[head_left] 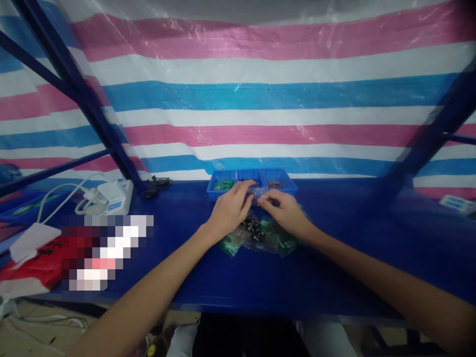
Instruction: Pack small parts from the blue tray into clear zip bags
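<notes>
Both my hands meet over the blue table [334, 258], just in front of a blue compartment tray [286, 187]. My left hand [231, 208] and my right hand [284, 209] are closed in pinches on a small clear plastic bag [257, 193] held between them. What the bag holds is too small to make out. Under my wrists lies a pile of clear bags with green circuit boards and dark parts [260, 237]. The tray's left compartment holds green pieces [223, 185], and its right one holds dark pieces [274, 183].
A white power strip with plugs and cables [111, 196] sits at the left back. A white flat box [31, 238] and red packaging [33, 270] lie at the left edge. Dark blue frame bars [80, 94] rise on both sides. A striped tarp [260, 99] closes the back.
</notes>
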